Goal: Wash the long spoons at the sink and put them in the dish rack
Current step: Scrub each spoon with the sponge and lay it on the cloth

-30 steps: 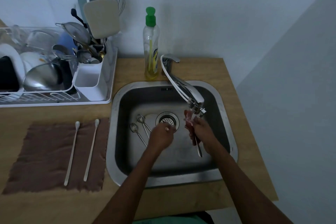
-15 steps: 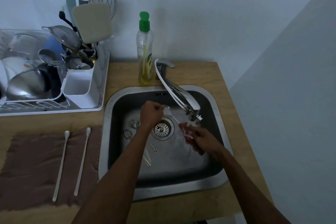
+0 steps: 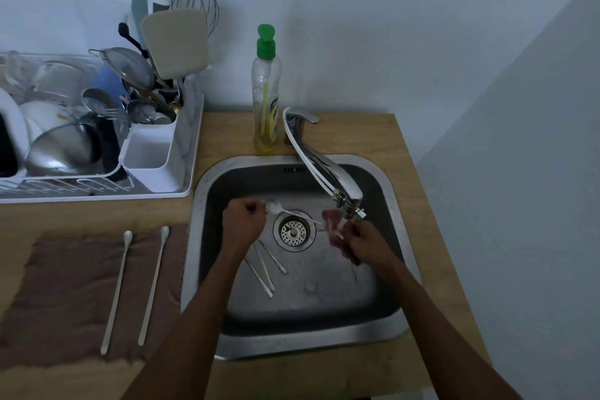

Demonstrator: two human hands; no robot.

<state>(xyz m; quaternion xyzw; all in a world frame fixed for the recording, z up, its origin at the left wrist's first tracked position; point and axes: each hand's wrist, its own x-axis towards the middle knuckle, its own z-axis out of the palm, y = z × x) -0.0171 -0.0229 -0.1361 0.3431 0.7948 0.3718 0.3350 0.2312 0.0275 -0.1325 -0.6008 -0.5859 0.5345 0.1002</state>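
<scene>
Scrubbing goes best, I judge, if you hold the spoon steady below the tap (image 3: 341,185) and draw the pad along its whole length. From left to right: two long spoons (image 3: 154,286) lie on a brown cloth (image 3: 65,302) on the counter, at nine o'clock from the sink (image 3: 207,191). Your left hand (image 3: 243,227) curls its fingers round a spoon (image 3: 292,214) by the bowl end. The handle points towards three o'clock and meets the pink pad (image 3: 331,224) gripped by your right hand (image 3: 367,243).
</scene>
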